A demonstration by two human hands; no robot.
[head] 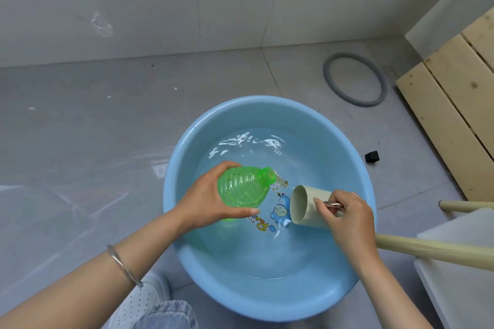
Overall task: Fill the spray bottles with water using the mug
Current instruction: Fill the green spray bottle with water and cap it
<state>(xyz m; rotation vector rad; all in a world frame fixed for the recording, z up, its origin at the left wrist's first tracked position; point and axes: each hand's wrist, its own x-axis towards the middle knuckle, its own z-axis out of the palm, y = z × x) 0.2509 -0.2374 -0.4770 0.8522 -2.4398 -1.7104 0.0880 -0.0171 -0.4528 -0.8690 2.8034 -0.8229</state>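
A blue plastic basin (355, 157) on the grey floor holds clear water. My left hand (205, 200) grips a green ribbed spray bottle (246, 187) with no cap, tilted over the water, its open neck pointing up and right. My right hand (347, 216) holds a beige mug (304, 207) by its metal handle, lying on its side with the mouth facing left, low over the water just right of the bottle. Mug and bottle are apart.
A grey rubber ring (331, 85) lies on the floor behind the basin, a small black cap (372, 157) to its right. Wooden slats (451, 104) stand at the right. A white stool (459, 248) with wooden legs is near my right arm. My shoe (139, 302) is at the bottom.
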